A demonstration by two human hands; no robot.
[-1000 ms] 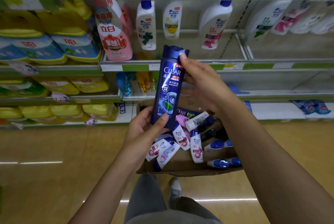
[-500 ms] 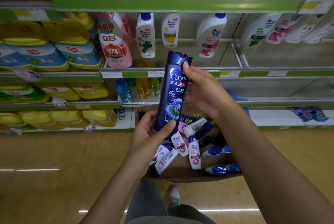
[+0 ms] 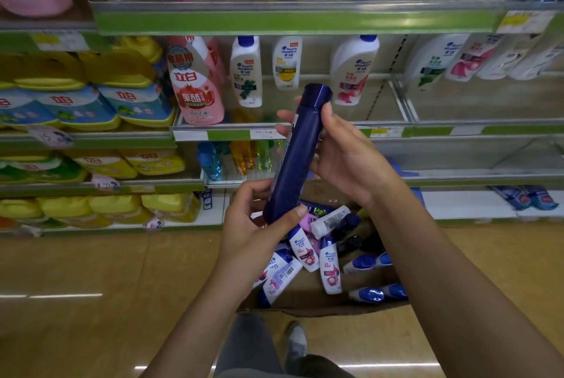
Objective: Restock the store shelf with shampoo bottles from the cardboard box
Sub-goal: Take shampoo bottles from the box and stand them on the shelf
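Note:
A tall dark blue shampoo bottle point(image 3: 294, 160) is held tilted in front of the shelf, its cap up and its plain side toward me. My left hand point(image 3: 253, 225) grips its bottom end, thumb across the base. My right hand point(image 3: 341, 154) holds the upper part, fingers wrapped behind it near the cap. Below my hands the cardboard box point(image 3: 308, 301) lies on the floor with several small white and blue shampoo bottles point(image 3: 329, 267) loose inside. The middle shelf point(image 3: 305, 130) carries three white shampoo bottles point(image 3: 247, 72) standing at its back.
Yellow and blue detergent packs point(image 3: 76, 102) fill the shelves at left, and a pink refill pouch point(image 3: 192, 87) stands beside the shampoo. More white bottles point(image 3: 457, 60) lean at upper right. The top shelf point(image 3: 293, 17) has a green edge strip. My feet point(image 3: 296, 344) stand on the wooden floor.
The bottle has been turned about its long axis, so the CLEAR label no longer faces me. The view has tilted up, showing more of the top shelf.

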